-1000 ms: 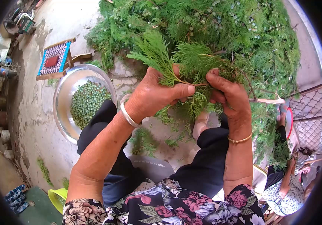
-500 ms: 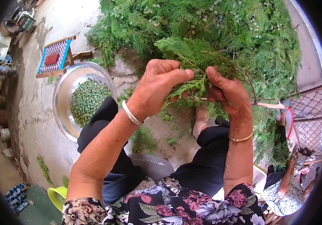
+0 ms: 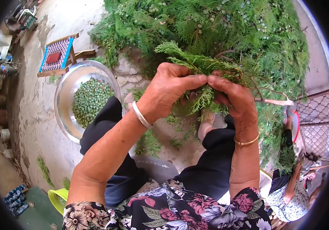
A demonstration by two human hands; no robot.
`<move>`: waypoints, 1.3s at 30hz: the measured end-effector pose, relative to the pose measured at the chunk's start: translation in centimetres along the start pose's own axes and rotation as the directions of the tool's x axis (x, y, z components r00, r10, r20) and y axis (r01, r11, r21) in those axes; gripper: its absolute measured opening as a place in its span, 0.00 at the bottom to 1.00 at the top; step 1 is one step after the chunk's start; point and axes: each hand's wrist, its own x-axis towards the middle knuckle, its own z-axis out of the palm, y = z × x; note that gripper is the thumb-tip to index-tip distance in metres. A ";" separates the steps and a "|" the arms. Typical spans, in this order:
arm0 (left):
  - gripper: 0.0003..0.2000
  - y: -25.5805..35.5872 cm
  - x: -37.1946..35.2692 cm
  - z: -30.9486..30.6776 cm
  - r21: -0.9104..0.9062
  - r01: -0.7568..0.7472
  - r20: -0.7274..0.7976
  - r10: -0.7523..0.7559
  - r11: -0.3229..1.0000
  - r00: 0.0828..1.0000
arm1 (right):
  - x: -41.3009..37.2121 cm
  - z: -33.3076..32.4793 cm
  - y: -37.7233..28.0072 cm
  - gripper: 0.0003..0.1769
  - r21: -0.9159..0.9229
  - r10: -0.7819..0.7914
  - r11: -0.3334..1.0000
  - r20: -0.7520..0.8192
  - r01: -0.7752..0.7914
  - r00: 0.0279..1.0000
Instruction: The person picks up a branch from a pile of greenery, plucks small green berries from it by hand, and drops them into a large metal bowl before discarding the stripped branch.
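Both hands meet at a leafy evergreen branch point(image 3: 201, 61) in front of my knees. My left hand point(image 3: 174, 90), with a silver bangle at the wrist, is closed, its thumb and fingers pinching the foliage. Tip to tip with it, the thumb of my right hand point(image 3: 235, 94) presses on the same spot. That hand is wrapped round the branch, whose pale peeled stem end point(image 3: 275, 101) sticks out to the right. Whether a small cone lies between the thumbs is hidden. Left of my knee, a metal basin point(image 3: 63, 111) holds many small green cones point(image 3: 91, 101).
A large heap of cut evergreen branches point(image 3: 225, 30) covers the ground ahead. A woven-top stool point(image 3: 57, 57) stands behind the basin. A yellow-green tub point(image 3: 57, 199) sits at lower left. Another person point(image 3: 291, 195) works at the right beside a red-rimmed container point(image 3: 296, 126).
My hands have come together, so the thumbs now touch at the branch. My left hand has moved slightly right, and the sprig's leaves have turned between the hands.
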 end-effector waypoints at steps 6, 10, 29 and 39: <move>0.08 1.0 -0.1 -0.3 -0.217 0.068 0.072 -0.053 0.974 0.996 | 0.3 -0.9 0.0 0.08 0.107 0.080 0.992 -0.098 -0.069 0.992; 0.08 0.9 0.1 -1.0 -0.239 0.177 0.177 -0.137 0.955 0.975 | 0.7 -1.1 1.0 0.08 0.261 0.047 0.963 0.057 -0.061 0.997; 0.13 3.9 -2.6 -12.5 0.206 -0.021 -0.464 0.117 0.978 0.878 | 2.4 -5.7 -0.2 0.13 0.566 -0.164 0.821 0.106 0.076 0.981; 0.30 0.9 -12.0 -26.3 0.671 0.740 -0.614 0.536 -0.033 0.580 | 2.6 -5.9 0.0 0.10 0.634 -0.140 0.763 -0.035 0.130 0.990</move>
